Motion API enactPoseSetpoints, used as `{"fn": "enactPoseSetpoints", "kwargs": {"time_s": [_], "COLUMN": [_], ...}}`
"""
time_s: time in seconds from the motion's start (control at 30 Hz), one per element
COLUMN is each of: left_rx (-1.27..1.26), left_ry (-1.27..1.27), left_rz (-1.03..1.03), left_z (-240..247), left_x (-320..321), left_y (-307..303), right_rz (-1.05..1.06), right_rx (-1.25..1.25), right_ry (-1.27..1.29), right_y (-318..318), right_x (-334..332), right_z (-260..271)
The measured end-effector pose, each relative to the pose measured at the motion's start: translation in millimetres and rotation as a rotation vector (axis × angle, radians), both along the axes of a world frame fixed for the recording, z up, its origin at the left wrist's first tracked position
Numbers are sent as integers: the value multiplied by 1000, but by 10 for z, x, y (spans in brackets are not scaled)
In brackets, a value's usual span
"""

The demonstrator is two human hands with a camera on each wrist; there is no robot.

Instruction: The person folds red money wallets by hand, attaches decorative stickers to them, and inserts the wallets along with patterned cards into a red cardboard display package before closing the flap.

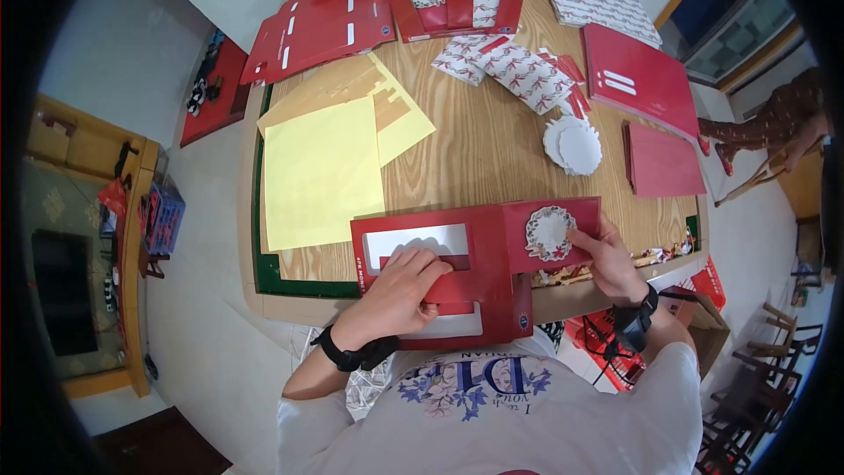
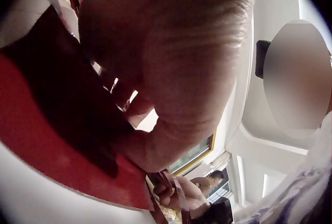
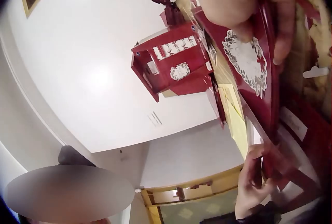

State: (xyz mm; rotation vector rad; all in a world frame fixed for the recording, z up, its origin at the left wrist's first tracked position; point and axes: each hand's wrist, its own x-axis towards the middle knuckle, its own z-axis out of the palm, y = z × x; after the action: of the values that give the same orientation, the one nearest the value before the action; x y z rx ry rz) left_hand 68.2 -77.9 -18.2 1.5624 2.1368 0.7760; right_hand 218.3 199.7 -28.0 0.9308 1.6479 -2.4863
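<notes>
- A home, apparently a living room
- Flat black television screen (image 1: pixel 66 292) framed by a yellow-brown wooden wall unit (image 1: pixel 139 277)
- Dark brown wooden chairs (image 1: pixel 763 391) on a pale, smooth floor (image 1: pixel 215 347)

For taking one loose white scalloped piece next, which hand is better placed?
Probably the right hand: it is nearer the scalloped pieces, though it must release the wreath card. The left hand, farther away, grips the windowed red folder.
</notes>
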Motion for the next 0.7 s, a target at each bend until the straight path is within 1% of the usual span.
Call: {"fn": "enactPoseSetpoints", "kwargs": {"time_s": [0.13, 0.33, 0.47, 0.57, 0.67, 0.7], "left_rx": [-27, -71, -63, -53, -43, -43], "left_ry": [-2, 99, 51, 44, 55, 46], "left_rz": [-7, -9, -22, -26, -32, -32], "left_z": [3, -14, -14, -15, -5, -4], "left_x": [-7, 27, -6, -12, -21, -26], "left_y": [4, 22, 15, 11, 19, 20], "right_rz": [-26, -18, -28, -7, 3, -9], "right_rx": [6, -38, -36, -62, -54, 25], "right_ry": [-3, -25, 6, -22, -33, 9], "right_y": [-42, -18, -6, 10, 4, -13], "right_x": [-6, -15, -10, -23, -34, -33], "right_z": [-9, 0, -74, -29, 3, -46]}}
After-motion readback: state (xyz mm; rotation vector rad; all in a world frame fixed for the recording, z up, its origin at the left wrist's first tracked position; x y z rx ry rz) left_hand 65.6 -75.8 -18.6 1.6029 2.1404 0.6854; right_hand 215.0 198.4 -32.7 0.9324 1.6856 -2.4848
